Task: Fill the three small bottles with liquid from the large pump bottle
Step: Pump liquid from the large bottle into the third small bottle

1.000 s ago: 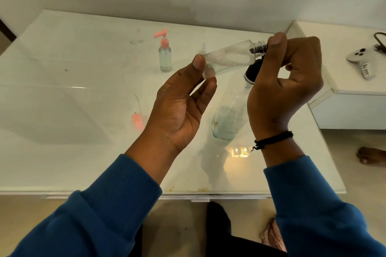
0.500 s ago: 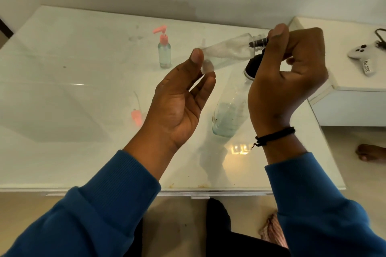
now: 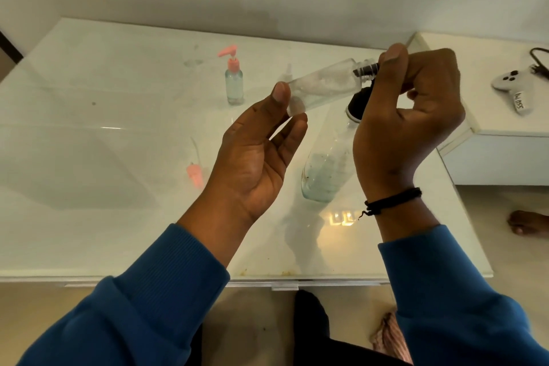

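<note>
A small clear bottle [image 3: 323,85] is held almost level in the air, neck to the right. My left hand [image 3: 258,151] pinches its base between thumb and fingertips. My right hand [image 3: 407,116] curls round a black ribbed pump nozzle [image 3: 367,70] set at the small bottle's mouth. Below it stands the large clear bottle [image 3: 323,172] with a black collar and a little liquid at the bottom; its top is hidden by my right hand. Another small bottle with a pink pump [image 3: 233,80] stands upright at the back and holds liquid.
A loose pink pump cap with its tube [image 3: 194,174] lies on the white glass table [image 3: 89,157], left of my left hand. A white game controller [image 3: 514,86] rests on a side unit at the right. A bare foot [image 3: 528,221] is on the floor.
</note>
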`<state>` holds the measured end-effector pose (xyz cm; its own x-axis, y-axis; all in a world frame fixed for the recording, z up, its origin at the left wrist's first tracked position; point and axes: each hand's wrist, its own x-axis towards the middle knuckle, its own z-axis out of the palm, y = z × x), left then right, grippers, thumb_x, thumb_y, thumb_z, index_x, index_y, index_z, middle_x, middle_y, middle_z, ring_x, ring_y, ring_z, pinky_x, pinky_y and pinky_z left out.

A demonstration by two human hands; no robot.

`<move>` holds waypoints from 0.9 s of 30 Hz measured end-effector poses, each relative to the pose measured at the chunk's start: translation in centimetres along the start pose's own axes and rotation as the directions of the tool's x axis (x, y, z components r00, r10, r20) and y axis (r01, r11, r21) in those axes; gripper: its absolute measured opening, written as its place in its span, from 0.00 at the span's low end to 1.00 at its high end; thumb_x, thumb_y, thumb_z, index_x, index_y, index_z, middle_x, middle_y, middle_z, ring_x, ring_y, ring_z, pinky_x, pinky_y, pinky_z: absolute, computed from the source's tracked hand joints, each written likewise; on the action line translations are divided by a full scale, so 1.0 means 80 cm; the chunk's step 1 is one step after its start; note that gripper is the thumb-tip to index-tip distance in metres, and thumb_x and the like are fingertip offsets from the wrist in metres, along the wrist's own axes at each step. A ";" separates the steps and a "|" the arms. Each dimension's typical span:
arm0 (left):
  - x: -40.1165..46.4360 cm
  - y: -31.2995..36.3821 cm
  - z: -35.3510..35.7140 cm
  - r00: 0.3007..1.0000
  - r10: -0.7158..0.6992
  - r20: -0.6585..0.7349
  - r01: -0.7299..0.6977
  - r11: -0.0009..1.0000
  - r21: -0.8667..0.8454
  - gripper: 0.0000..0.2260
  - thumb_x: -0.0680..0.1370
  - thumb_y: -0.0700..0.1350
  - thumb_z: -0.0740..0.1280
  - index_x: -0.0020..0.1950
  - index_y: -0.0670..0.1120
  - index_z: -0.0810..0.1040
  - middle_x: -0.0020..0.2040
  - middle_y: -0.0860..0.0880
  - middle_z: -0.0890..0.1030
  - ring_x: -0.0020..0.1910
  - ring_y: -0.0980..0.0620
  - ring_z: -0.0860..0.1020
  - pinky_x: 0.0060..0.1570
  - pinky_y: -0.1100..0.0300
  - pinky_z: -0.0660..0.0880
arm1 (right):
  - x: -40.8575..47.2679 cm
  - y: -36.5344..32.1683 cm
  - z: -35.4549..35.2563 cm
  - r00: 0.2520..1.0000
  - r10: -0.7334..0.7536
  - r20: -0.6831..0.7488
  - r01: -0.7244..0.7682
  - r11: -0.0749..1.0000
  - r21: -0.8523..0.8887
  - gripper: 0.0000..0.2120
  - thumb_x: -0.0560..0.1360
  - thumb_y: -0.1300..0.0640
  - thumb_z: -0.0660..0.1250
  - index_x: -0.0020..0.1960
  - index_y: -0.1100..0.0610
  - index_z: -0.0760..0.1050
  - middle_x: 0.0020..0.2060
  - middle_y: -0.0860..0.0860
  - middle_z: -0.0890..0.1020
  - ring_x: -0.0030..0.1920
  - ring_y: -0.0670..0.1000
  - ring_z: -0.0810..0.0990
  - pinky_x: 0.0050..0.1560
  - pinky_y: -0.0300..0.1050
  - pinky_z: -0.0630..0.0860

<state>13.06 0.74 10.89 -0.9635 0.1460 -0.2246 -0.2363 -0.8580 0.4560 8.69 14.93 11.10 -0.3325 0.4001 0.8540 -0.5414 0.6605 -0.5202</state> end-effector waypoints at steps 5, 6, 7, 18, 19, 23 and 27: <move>0.000 0.001 0.000 1.000 0.004 -0.002 -0.004 1.000 0.000 0.15 0.67 0.44 0.74 0.52 0.43 0.82 0.50 0.45 0.85 0.45 0.52 0.85 0.44 0.62 0.82 | -0.003 0.000 0.001 1.000 0.003 -0.003 -0.003 1.000 0.006 0.17 0.80 0.64 0.66 0.33 0.63 0.72 0.30 0.54 0.72 0.34 0.54 0.69 0.37 0.47 0.66; 0.000 0.001 -0.001 1.000 0.006 0.000 -0.006 1.000 -0.003 0.15 0.67 0.44 0.74 0.52 0.43 0.82 0.50 0.46 0.85 0.45 0.52 0.85 0.44 0.62 0.82 | -0.006 0.002 0.000 1.000 0.011 0.000 -0.011 1.000 0.014 0.17 0.80 0.65 0.66 0.33 0.63 0.72 0.30 0.56 0.73 0.34 0.54 0.69 0.37 0.47 0.66; 0.000 0.000 -0.001 1.000 0.006 0.000 -0.006 1.000 -0.004 0.15 0.67 0.44 0.74 0.52 0.43 0.82 0.50 0.46 0.85 0.45 0.52 0.85 0.43 0.62 0.82 | -0.006 0.003 -0.001 1.000 0.019 0.000 -0.019 1.000 0.016 0.16 0.80 0.65 0.66 0.33 0.63 0.72 0.30 0.56 0.73 0.34 0.53 0.68 0.37 0.48 0.66; 0.000 -0.001 0.002 1.000 0.003 -0.008 -0.003 1.000 -0.001 0.13 0.67 0.44 0.73 0.51 0.43 0.83 0.49 0.46 0.85 0.44 0.53 0.85 0.42 0.63 0.82 | -0.005 0.002 -0.001 1.000 0.013 -0.006 -0.013 1.000 0.025 0.16 0.80 0.64 0.65 0.34 0.62 0.73 0.30 0.55 0.73 0.34 0.51 0.68 0.37 0.47 0.66; -0.001 -0.001 0.003 1.000 0.004 -0.010 -0.004 1.000 0.007 0.13 0.67 0.45 0.73 0.50 0.43 0.83 0.48 0.46 0.85 0.43 0.53 0.85 0.42 0.63 0.82 | -0.001 0.000 0.000 1.000 0.007 -0.009 -0.007 1.000 0.019 0.16 0.80 0.64 0.66 0.34 0.61 0.73 0.31 0.53 0.72 0.34 0.51 0.68 0.37 0.49 0.66; -0.002 -0.001 0.004 1.000 0.001 -0.010 -0.001 1.000 0.013 0.13 0.68 0.45 0.72 0.51 0.43 0.82 0.48 0.45 0.85 0.42 0.53 0.85 0.41 0.63 0.82 | 0.002 -0.004 0.002 1.000 0.005 -0.017 -0.005 1.000 0.010 0.15 0.80 0.63 0.66 0.34 0.61 0.73 0.32 0.50 0.71 0.34 0.50 0.68 0.37 0.45 0.66; -0.001 -0.001 0.002 1.000 0.004 -0.010 -0.004 1.000 0.002 0.15 0.67 0.44 0.73 0.52 0.43 0.82 0.49 0.46 0.85 0.45 0.52 0.85 0.42 0.63 0.82 | -0.005 0.001 -0.001 1.000 0.019 0.006 -0.019 1.000 0.024 0.16 0.80 0.65 0.66 0.34 0.62 0.73 0.31 0.54 0.73 0.34 0.54 0.69 0.39 0.44 0.65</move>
<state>13.16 0.86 11.03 -0.9631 0.1370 -0.2315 -0.2323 -0.8578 0.4586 8.85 14.86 10.73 -0.3469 0.4090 0.8440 -0.5532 0.6375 -0.5363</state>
